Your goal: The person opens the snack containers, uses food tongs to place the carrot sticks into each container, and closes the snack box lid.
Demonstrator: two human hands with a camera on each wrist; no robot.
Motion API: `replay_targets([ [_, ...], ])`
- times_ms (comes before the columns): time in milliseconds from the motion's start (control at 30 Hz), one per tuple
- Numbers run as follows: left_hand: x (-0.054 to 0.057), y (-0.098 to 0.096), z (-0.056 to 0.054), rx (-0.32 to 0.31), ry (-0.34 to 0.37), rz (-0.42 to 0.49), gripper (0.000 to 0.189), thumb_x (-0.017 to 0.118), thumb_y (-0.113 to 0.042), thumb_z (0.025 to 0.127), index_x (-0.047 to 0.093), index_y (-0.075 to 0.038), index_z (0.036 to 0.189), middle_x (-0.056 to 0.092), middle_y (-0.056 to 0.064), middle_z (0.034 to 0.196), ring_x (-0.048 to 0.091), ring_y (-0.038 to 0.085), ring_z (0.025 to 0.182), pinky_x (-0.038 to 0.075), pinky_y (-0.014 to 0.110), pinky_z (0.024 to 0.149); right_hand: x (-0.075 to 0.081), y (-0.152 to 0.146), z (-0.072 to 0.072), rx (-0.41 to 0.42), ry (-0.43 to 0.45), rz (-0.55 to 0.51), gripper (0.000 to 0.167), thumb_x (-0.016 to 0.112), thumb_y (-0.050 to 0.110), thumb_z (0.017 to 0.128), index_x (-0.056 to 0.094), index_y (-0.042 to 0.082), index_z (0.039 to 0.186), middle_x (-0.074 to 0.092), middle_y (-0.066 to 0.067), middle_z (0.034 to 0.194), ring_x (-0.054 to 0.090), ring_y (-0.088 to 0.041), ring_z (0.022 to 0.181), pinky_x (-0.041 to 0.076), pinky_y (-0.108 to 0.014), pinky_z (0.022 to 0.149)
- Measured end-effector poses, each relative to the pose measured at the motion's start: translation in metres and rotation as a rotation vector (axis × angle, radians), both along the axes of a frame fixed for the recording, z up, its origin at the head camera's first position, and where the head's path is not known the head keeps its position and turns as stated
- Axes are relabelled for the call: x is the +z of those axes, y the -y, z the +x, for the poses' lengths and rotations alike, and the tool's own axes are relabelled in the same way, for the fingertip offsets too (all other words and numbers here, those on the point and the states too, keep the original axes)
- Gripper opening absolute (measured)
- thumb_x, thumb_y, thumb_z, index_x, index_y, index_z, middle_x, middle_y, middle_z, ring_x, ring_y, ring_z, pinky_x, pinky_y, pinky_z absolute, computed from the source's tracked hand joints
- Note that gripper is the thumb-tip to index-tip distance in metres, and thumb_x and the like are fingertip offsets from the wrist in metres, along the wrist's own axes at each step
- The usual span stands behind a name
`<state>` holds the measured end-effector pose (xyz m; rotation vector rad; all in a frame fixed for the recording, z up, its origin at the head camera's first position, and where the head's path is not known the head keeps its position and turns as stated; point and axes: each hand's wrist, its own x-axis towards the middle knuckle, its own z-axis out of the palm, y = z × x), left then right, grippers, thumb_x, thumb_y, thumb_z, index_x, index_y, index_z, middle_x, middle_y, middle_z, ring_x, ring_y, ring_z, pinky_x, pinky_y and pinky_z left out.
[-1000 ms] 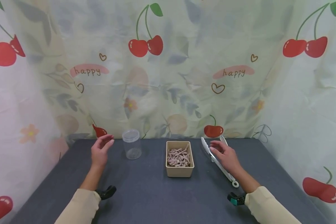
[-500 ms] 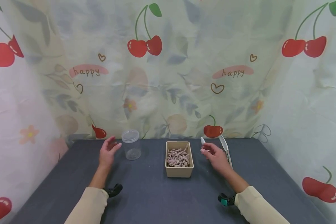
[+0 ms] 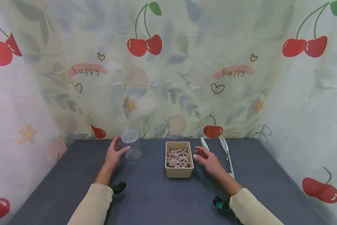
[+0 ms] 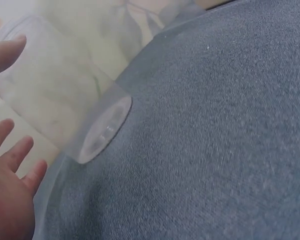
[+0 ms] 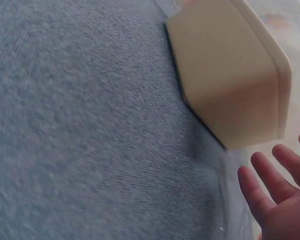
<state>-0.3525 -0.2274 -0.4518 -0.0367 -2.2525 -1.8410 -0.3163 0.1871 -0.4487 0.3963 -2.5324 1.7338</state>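
Observation:
A clear lidded plastic jar (image 3: 132,147) stands upright at the back left of the dark table. Beside its left side is my left hand (image 3: 114,156), thumb and fingers spread, holding nothing; in the left wrist view the jar (image 4: 55,95) rises past the fingers (image 4: 20,152). A beige rectangular box (image 3: 178,172) with a heap of greyish-pink strips (image 3: 178,158) sits mid-table. Just to its right, my right hand (image 3: 210,161) hovers with loosely extended fingers and nothing in them. The right wrist view has the box (image 5: 230,70) near those fingers (image 5: 270,177).
Metal tongs (image 3: 227,153) lie spread on the table behind my right hand, partly hidden by it. The dark tablecloth (image 3: 168,200) reaches back to a cherry-printed curtain (image 3: 168,78) that also hangs on both sides.
My left hand has moved right, up to the jar. My right hand has moved left, from over the tongs to beside the box. Jar, box and tongs stay in place.

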Motion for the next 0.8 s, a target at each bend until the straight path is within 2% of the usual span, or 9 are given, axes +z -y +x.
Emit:
replay_targets([
  [133, 0.001, -0.004, -0.004, -0.005, 0.006, -0.014, 0.086, 0.074, -0.020, 0.088, 0.020, -0.009, 0.155, 0.022, 0.015, 0.158, 0.023, 0.036, 0.142, 0.025, 0.053, 0.110, -0.005, 0.005, 0.000, 0.015, 0.028, 0.013, 0.056, 0.063, 0.022, 0.096, 0.042, 0.002, 0.144, 0.051, -0.023, 0.138, 0.054, -0.037, 0.120, 0.050, -0.044, 0.087],
  [400, 0.006, -0.012, -0.011, 0.006, 0.067, -0.146, 0.097, 0.075, -0.029, 0.087, 0.009, -0.013, 0.157, 0.017, 0.018, 0.159, 0.019, 0.037, 0.143, 0.025, 0.053, 0.109, -0.009, 0.008, 0.002, 0.022, -0.012, 0.050, 0.056, 0.065, 0.021, 0.095, 0.044, 0.006, 0.145, 0.050, -0.023, 0.139, 0.052, -0.039, 0.121, 0.047, -0.049, 0.091],
  [633, 0.005, -0.017, -0.015, -0.006, 0.015, -0.155, 0.097, 0.076, -0.024, 0.086, 0.010, -0.007, 0.155, 0.019, 0.019, 0.158, 0.018, 0.037, 0.143, 0.018, 0.051, 0.112, 0.006, 0.016, 0.018, 0.062, -0.063, 0.071, 0.052, 0.063, 0.011, 0.095, 0.045, -0.002, 0.142, 0.049, -0.028, 0.137, 0.052, -0.044, 0.119, 0.044, -0.054, 0.093],
  [700, 0.004, -0.018, -0.016, 0.002, 0.000, -0.148, 0.097, 0.077, -0.024, 0.085, 0.013, -0.006, 0.155, 0.021, 0.019, 0.157, 0.019, 0.035, 0.143, 0.018, 0.049, 0.113, 0.004, 0.016, 0.018, 0.064, -0.070, 0.073, 0.051, 0.063, 0.011, 0.095, 0.047, -0.003, 0.141, 0.051, -0.027, 0.136, 0.053, -0.043, 0.119, 0.044, -0.053, 0.094],
  [800, 0.002, -0.019, -0.017, 0.020, -0.018, -0.135, 0.096, 0.079, -0.023, 0.083, 0.017, -0.005, 0.154, 0.026, 0.018, 0.155, 0.022, 0.032, 0.143, 0.018, 0.046, 0.113, -0.007, 0.015, 0.012, 0.053, -0.065, 0.056, 0.050, 0.065, 0.016, 0.094, 0.050, 0.002, 0.141, 0.054, -0.022, 0.135, 0.054, -0.038, 0.120, 0.043, -0.052, 0.096],
])
